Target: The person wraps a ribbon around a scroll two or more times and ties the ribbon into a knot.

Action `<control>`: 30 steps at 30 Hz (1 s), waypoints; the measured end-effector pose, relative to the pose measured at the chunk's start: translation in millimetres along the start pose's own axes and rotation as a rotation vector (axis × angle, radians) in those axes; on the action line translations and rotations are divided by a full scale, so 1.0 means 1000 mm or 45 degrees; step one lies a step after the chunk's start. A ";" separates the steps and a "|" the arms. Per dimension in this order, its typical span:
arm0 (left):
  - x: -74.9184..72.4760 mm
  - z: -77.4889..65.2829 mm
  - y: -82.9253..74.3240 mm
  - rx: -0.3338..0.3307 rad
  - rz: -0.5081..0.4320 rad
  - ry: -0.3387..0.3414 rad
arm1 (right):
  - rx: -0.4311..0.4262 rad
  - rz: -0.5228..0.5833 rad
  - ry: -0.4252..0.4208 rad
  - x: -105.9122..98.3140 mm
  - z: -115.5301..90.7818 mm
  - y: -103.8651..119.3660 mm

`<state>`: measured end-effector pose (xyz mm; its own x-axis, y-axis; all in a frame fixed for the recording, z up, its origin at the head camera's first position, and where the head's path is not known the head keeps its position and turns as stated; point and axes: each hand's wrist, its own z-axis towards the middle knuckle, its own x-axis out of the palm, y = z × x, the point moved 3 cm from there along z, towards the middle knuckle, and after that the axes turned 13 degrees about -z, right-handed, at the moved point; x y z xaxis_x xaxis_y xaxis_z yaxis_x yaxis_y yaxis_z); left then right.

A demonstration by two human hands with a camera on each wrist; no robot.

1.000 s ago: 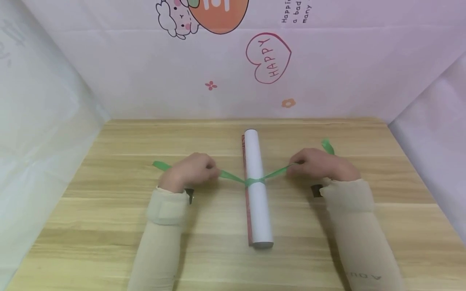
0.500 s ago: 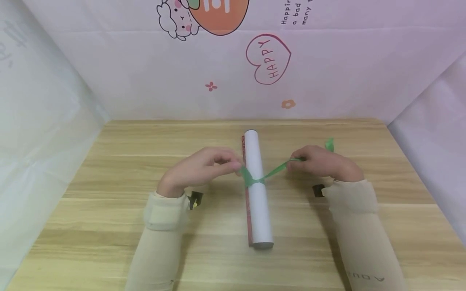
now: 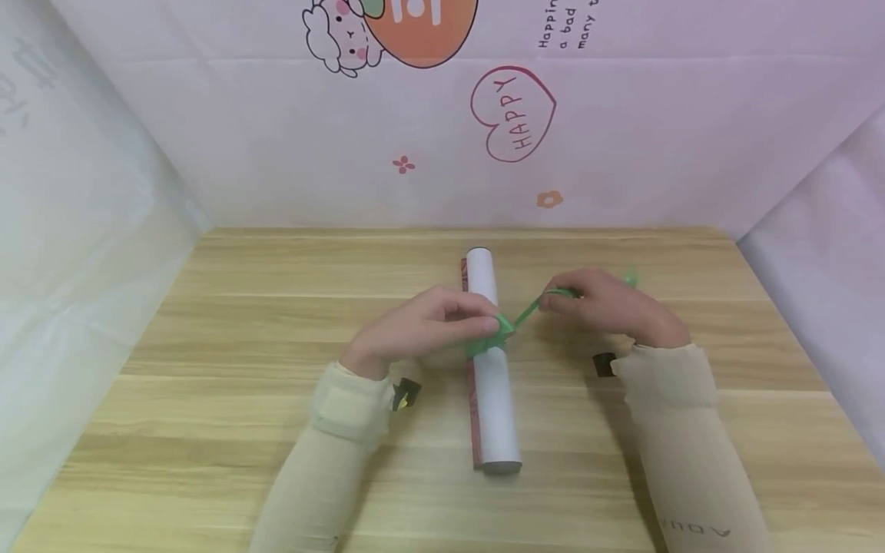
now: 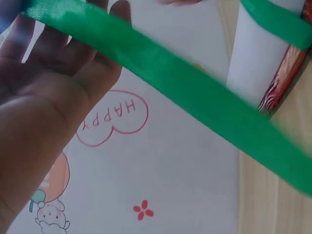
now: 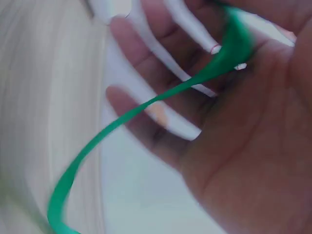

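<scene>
A rolled sheet of white paper point(image 3: 495, 407) lies lengthwise on the table, with a red patterned strip point(image 3: 475, 415) along its left side. Green ribbon point(image 3: 527, 312) goes around the roll's middle. My left hand point(image 3: 425, 330) is over the roll and pinches one ribbon end between thumb and fingers; in the left wrist view that ribbon point(image 4: 185, 87) slants past the fingers. To the right of the roll, my right hand point(image 3: 608, 303) pinches the other end, pulled up at a slant. In the right wrist view this ribbon point(image 5: 141, 108) trails across the palm, other fingers spread.
The roll rests on a wood-grain table point(image 3: 228, 430). Behind it stands a white printed backdrop point(image 3: 276, 153) with a heart and flowers, and white sheets hang at both sides. A small black piece point(image 3: 406, 393) shows at the left wrist, another point(image 3: 604, 364) at the right.
My left hand has moved right with its ribbon end, from beside the roll to over it. The right hand has risen slightly, still holding its end. The roll stays in place.
</scene>
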<state>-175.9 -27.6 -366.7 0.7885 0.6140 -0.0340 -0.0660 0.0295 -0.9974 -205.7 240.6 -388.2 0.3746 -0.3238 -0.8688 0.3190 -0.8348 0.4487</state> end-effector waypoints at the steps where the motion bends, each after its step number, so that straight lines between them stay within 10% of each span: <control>1: 0.000 0.001 0.000 0.003 -0.003 -0.033 | -0.010 0.018 -0.019 -0.001 -0.001 0.001; 13: -0.006 0.007 0.003 0.081 -0.104 -0.487 | -0.170 0.184 -0.123 -0.014 -0.013 0.019; 20: -0.007 0.008 0.004 0.079 -0.140 -0.522 | 0.101 -0.151 -0.110 -0.016 -0.014 -0.009; 30: -0.004 0.011 0.006 0.051 -0.127 -0.578 | -0.122 -0.128 0.063 0.027 0.016 0.025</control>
<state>-186.3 -21.2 -371.8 0.4456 0.8894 0.1020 -0.0343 0.1308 -0.9908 -201.3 203.8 -403.4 0.3781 -0.2164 -0.9001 0.4379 -0.8148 0.3798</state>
